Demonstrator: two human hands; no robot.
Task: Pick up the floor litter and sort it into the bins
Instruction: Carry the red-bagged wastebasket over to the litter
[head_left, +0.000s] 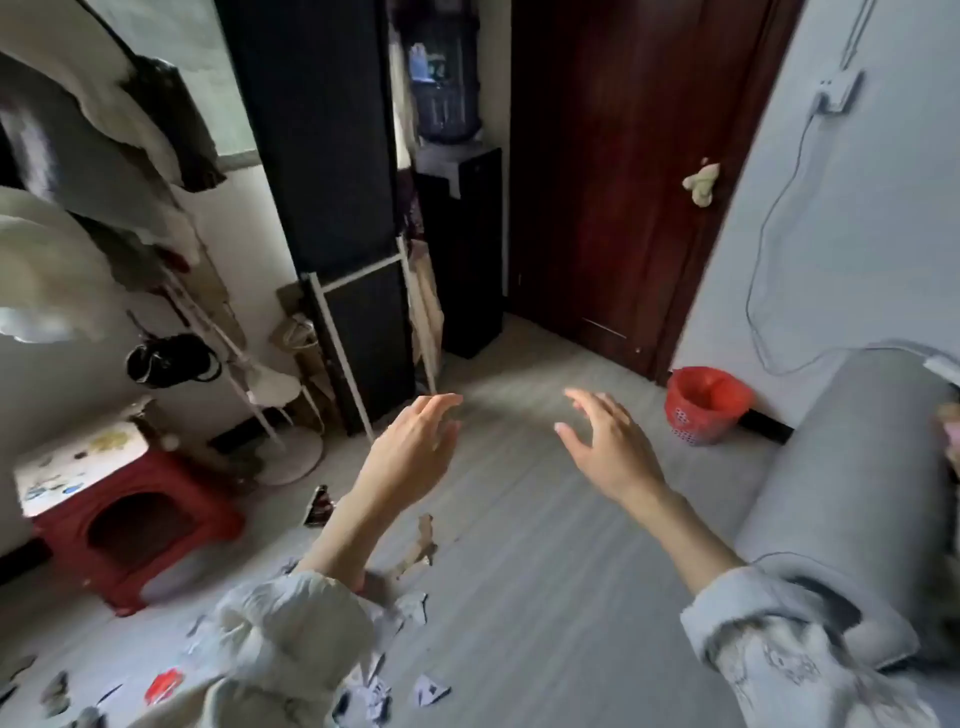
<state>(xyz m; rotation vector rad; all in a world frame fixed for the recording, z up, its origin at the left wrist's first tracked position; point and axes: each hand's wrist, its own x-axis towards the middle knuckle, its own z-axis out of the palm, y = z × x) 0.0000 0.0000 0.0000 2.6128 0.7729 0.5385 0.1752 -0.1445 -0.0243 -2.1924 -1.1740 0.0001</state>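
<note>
- Litter (415, 603): torn paper scraps scattered on the grey floor (545, 571) at lower left, partly hidden under the left sleeve; one red scrap (164, 685) lies near the bottom edge.
- Left hand (415, 447) and right hand (605, 441): both raised above the floor, fingers spread and relaxed, holding nothing.
- Red bin (704, 405): lined with a red bag, standing by the wall beside the dark door (623, 182).
- Red stool (135, 525): at left, near the litter.
</note>
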